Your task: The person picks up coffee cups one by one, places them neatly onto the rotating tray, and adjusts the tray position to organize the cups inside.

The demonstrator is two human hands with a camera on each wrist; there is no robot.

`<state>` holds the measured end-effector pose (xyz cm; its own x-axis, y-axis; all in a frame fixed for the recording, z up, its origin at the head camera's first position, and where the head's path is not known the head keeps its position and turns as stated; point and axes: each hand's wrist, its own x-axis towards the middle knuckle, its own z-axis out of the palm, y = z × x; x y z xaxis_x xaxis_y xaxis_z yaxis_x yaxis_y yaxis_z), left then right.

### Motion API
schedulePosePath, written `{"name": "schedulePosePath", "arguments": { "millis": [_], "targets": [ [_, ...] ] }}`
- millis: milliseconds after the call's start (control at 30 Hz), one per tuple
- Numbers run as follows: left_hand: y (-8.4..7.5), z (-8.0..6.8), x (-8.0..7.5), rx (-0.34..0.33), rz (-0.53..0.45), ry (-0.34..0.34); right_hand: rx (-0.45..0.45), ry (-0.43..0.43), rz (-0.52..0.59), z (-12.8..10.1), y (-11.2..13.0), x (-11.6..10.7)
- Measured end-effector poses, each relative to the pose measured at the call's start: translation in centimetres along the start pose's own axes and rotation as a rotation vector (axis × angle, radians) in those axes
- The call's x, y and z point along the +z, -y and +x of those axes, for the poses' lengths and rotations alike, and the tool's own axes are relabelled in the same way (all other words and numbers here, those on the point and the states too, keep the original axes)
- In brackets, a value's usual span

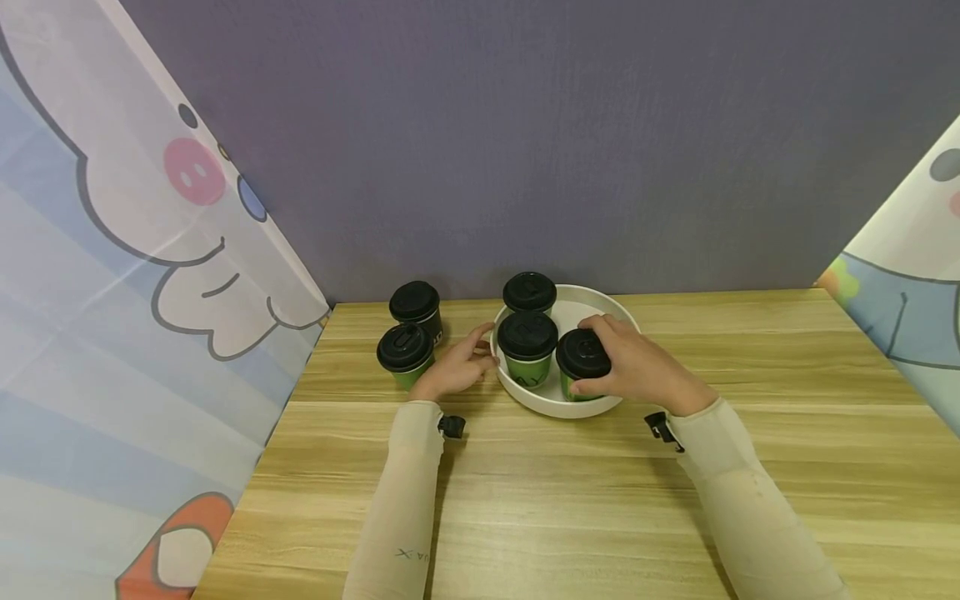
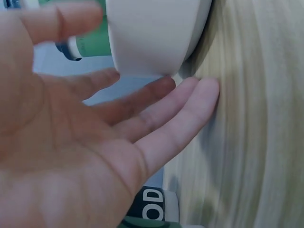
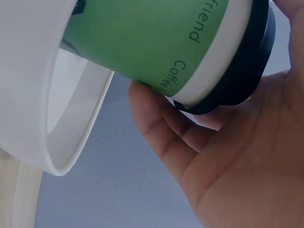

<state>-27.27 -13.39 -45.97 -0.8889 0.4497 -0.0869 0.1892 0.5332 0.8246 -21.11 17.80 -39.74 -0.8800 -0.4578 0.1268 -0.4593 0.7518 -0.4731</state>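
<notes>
Right hand [image 1: 639, 367], fingers round green cup [image 1: 581, 354] in white tray [image 1: 551, 407] (left hand [image 1: 457, 367] straight-fingered beside tray)

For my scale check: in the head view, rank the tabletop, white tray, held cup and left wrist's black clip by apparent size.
Largest to smallest:
1. Tabletop
2. White tray
3. Held cup
4. Left wrist's black clip
</notes>
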Motion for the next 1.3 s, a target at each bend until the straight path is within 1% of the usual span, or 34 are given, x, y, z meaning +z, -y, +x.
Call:
{"name": "schedulePosePath", "arguments": {
  "millis": [67,133,267,400,600,733,833,900,967,1033,1167,1300],
  "targets": [
    [0.0,0.0,-0.1,-0.004,-0.014,0.038,0.0,0.002,0.001,0.0,0.0,0.0],
    [-0.2,-0.1,-0.1,-0.022,-0.019,0.057,-0.002,0.002,0.001,0.0,0.0,0.0],
    [-0.4,-0.1,0.3,-0.037,0.017,0.048,-0.008,-0.004,0.001,0.1,0.0,0.1],
    [-0.7,-0.2,0.6,-0.022,0.041,0.037,-0.017,-0.013,-0.003,0.2,0.0,0.3],
    [-1.0,-0.3,0.8,-0.029,0.096,0.017,-0.009,-0.009,-0.004,0.2,0.1,0.4],
    [-0.9,-0.2,0.8,-0.026,0.079,0.016,0.017,0.021,0.013,0.1,0.1,0.2],
    [-0.8,-0.1,0.8,-0.017,0.051,0.023,0.041,0.049,0.059,0.0,0.0,-0.1],
    [-0.6,0.0,0.8,-0.015,0.041,0.029,0.045,0.047,0.096,0.0,-0.2,-0.4],
    [-0.5,0.0,0.7,-0.019,0.028,0.033,0.045,0.02,0.128,0.0,-0.5,-0.7],
    [-0.4,0.0,0.6,-0.025,0.014,0.036,0.04,-0.028,0.133,0.0,-0.9,-1.0],
    [-0.3,-0.1,0.4,-0.031,-0.02,0.035,0.04,-0.13,0.095,-0.2,-1.6,-1.5],
    [-0.2,-0.2,0.3,-0.039,-0.035,0.039,0.061,-0.183,0.052,-0.3,-2.5,-1.8]
  ]
}}
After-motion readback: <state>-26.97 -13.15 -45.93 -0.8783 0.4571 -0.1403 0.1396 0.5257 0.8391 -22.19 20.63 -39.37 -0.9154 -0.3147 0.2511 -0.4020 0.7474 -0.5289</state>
